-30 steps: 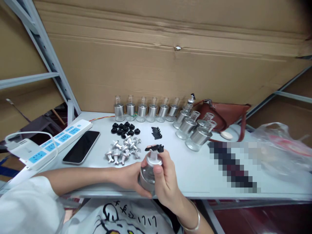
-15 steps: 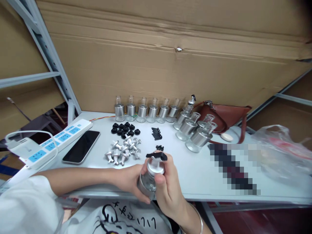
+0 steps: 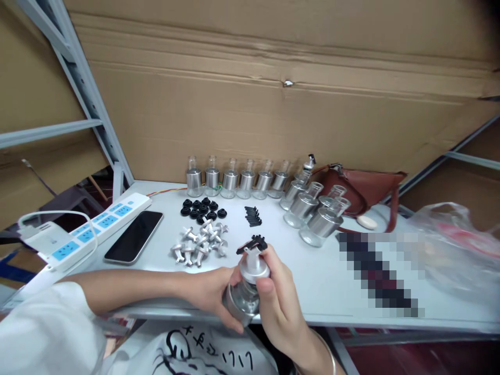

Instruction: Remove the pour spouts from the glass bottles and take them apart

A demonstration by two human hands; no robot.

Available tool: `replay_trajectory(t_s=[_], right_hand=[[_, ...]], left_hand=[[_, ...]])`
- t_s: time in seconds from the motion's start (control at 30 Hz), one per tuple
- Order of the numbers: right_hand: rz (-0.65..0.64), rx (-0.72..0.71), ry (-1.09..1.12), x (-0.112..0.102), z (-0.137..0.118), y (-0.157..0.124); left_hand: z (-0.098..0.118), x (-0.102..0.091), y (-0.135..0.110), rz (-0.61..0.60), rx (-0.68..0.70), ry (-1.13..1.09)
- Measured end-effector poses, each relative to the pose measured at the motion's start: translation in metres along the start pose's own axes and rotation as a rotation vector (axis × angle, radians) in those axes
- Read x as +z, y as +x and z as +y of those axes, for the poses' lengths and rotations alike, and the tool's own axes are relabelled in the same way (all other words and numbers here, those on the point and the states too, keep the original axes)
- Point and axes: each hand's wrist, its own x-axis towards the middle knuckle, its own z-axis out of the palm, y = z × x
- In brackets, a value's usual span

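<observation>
A glass bottle point(image 3: 242, 304) with a metal sleeve is held near the table's front edge, its top tilted slightly away. My left hand point(image 3: 213, 294) wraps round the bottle's body. At its neck sits a silver pourer top point(image 3: 254, 266) with a black flip cap point(image 3: 250, 244). My right hand point(image 3: 283, 302) grips this pourer top, thumb on the near side and fingers behind it. Silver pourer parts point(image 3: 201, 240) lie in a pile just beyond my left hand. Behind them are black stoppers point(image 3: 202, 209), with thin black caps point(image 3: 253, 215) to their right.
Several metal-sleeved bottles point(image 3: 247, 179) line the back by the cardboard wall point(image 3: 234, 114); more bottles point(image 3: 319, 226) stand at right. A phone point(image 3: 135, 237) and a power strip point(image 3: 105, 221) lie left. A brown bag point(image 3: 363, 190) and a plastic bag point(image 3: 457, 255) are at right.
The pourer top has turned a little in my right hand, so its black cap now points at a different angle. My left hand keeps its hold on the bottle. The view has shifted slightly.
</observation>
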Motion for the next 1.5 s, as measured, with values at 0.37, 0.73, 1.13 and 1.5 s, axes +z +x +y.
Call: replay_trajectory(t_s=[0.37,0.73,1.13,1.5], right_hand=[[-0.070,0.060,0.359,-0.001,0.002,-0.006],[0.152,0.056,0.336,0.005,0.006,-0.008],[0.469,-0.203,0.085,-0.017,-0.008,0.002],[-0.176,-0.217,-0.710,-0.041,-0.025,-0.002]], left_hand=[[0.003,0.000,0.002,0.004,-0.010,-0.003],[-0.008,-0.002,0.001,-0.005,0.028,-0.026],[-0.013,-0.004,0.001,0.017,-0.009,0.027],[-0.017,-0.002,0.001,0.061,0.045,0.032]])
